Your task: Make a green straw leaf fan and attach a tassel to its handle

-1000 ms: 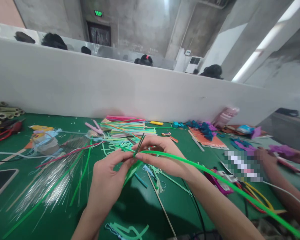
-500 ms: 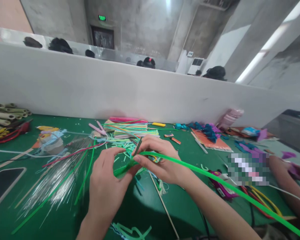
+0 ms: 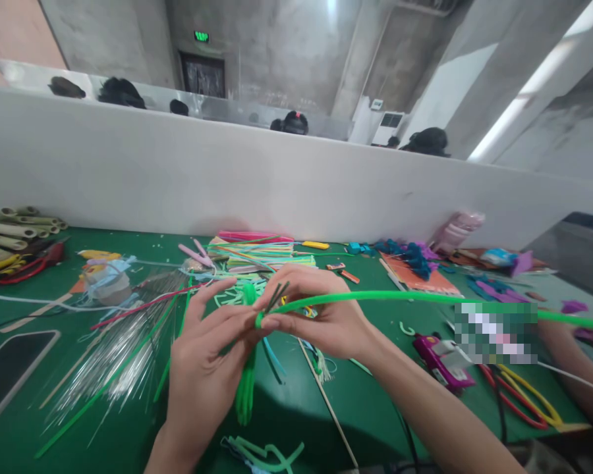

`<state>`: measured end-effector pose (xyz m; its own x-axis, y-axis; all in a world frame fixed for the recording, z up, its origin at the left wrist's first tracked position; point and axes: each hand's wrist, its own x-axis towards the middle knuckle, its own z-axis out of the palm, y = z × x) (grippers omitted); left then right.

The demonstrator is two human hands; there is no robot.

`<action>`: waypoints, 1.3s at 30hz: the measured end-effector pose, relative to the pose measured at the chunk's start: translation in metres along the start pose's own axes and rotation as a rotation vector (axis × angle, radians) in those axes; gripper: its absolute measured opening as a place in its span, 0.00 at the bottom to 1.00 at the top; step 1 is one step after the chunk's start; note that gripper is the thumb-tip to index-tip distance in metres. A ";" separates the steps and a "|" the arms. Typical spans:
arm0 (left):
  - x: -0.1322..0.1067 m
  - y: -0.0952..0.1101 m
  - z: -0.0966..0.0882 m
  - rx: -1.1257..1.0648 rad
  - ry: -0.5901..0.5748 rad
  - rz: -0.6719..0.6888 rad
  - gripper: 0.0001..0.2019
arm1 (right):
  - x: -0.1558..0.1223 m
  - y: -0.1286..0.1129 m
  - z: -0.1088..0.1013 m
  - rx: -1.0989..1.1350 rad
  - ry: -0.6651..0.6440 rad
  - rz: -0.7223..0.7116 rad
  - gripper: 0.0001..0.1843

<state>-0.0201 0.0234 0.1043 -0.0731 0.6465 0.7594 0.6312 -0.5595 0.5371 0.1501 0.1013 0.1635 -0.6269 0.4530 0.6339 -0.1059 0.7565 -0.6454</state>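
My left hand (image 3: 205, 355) and my right hand (image 3: 316, 316) meet over the green table (image 3: 296, 421), both pinching a long bright green pipe cleaner (image 3: 375, 297). Its long end runs off to the right edge of the view. A shorter doubled end (image 3: 246, 388) hangs down below my left fingers. A few thin dark wire ends (image 3: 277, 295) stick up from the pinch between my thumbs. My left index finger is stretched out while the other fingers press on the green stem.
Thin clear and silver wires (image 3: 103, 355) fan out at left, beside a dark tablet (image 3: 10, 368). Coloured strips (image 3: 257, 253), pink clips (image 3: 195, 253), a purple tool (image 3: 442, 359), red and yellow cables (image 3: 524, 395) and blue-purple craft pieces (image 3: 410, 257) lie around. Another person's arm (image 3: 573, 362) is at right. A white partition (image 3: 277, 178) stands behind.
The long end of the green pipe cleaner has swung up from slanting down-right to nearly level. A doubled green end now hangs below my left hand, and my left fingers have spread.
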 end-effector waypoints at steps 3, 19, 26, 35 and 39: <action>0.002 -0.001 0.000 -0.102 -0.087 -0.043 0.09 | -0.003 0.005 0.002 0.143 0.022 0.080 0.05; 0.010 0.005 -0.004 0.019 -0.239 -0.412 0.07 | -0.018 0.006 0.021 0.093 0.179 0.406 0.04; -0.004 0.007 0.004 0.065 -0.074 -0.349 0.08 | -0.029 0.007 0.025 0.244 0.274 0.506 0.08; -0.012 0.009 0.009 0.146 0.092 -0.198 0.06 | -0.030 0.003 0.025 0.080 0.267 0.455 0.04; -0.013 0.006 0.009 0.217 0.113 0.010 0.06 | -0.028 0.003 0.022 0.046 0.237 0.450 0.07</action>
<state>-0.0083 0.0163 0.0942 -0.1442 0.5724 0.8072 0.7827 -0.4331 0.4469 0.1503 0.0808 0.1346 -0.4262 0.8279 0.3645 0.0968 0.4424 -0.8916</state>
